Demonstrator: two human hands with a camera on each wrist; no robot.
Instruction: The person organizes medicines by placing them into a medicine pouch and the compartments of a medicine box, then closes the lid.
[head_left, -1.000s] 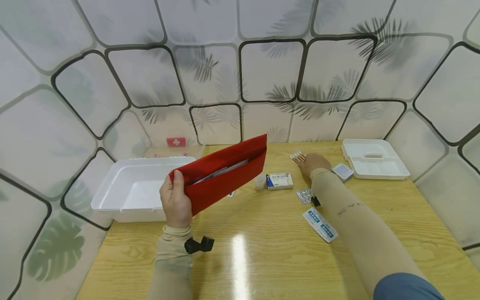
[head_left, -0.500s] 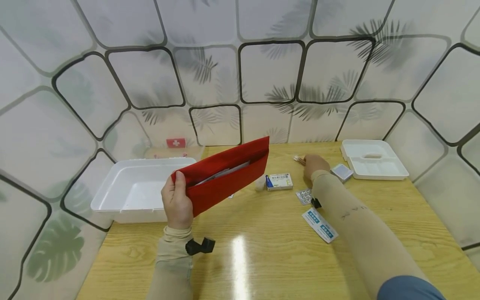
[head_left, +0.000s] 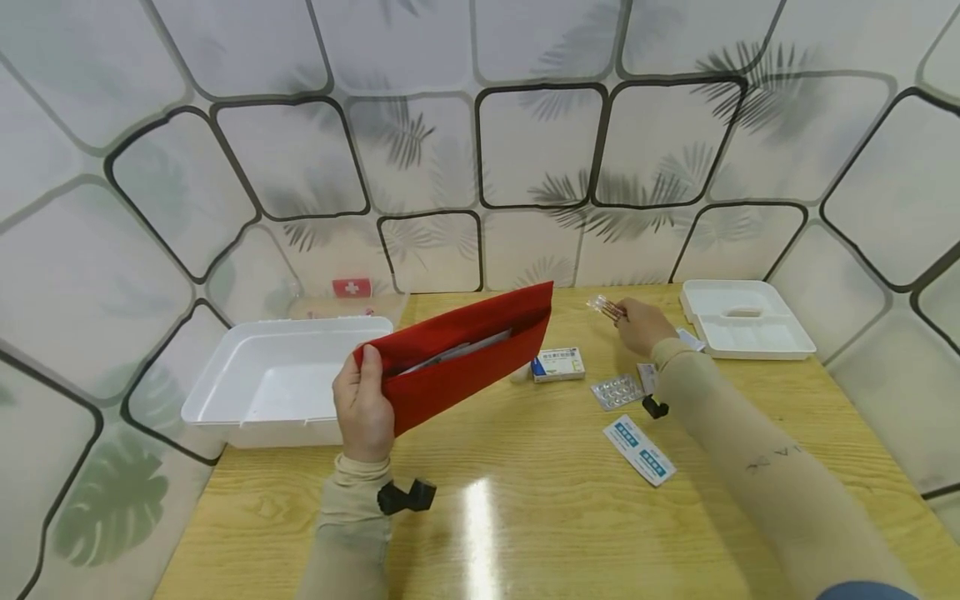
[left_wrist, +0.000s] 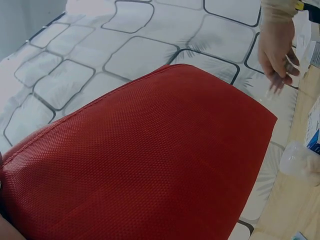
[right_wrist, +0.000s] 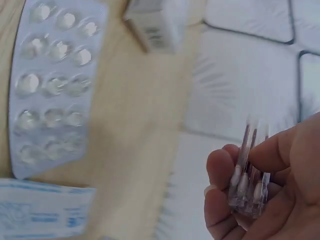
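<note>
On the table (head_left: 525, 500) lie a sachet (head_left: 640, 450) and, further in, a blister pack (head_left: 617, 390) and a pill box (head_left: 558, 364). The left hand (head_left: 364, 410) grips a red pouch (head_left: 457, 357), raised, mouth open, before the white bin (head_left: 270, 379). Beyond, the right hand (head_left: 640, 325) pinches a clear swab packet (head_left: 607, 307) above the table, beside the tray (head_left: 745, 328).

- The pouch (head_left: 461, 354) sits at the frame's centre, raised above the table (head_left: 525, 517), gripped at its lower left end by the left hand (head_left: 363, 408).
- An open box (head_left: 273, 379) lies left of the pouch.
- A small carton (head_left: 558, 364) lies just right of the pouch, with a blister sheet (head_left: 617, 391) further right.
- Two sachets (head_left: 640, 450) lie below the blister sheet.
- The right hand (head_left: 640, 325), above the blister sheet, holds a packet of swabs (head_left: 606, 307).
- A tray (head_left: 746, 329) occupies the right.
</note>
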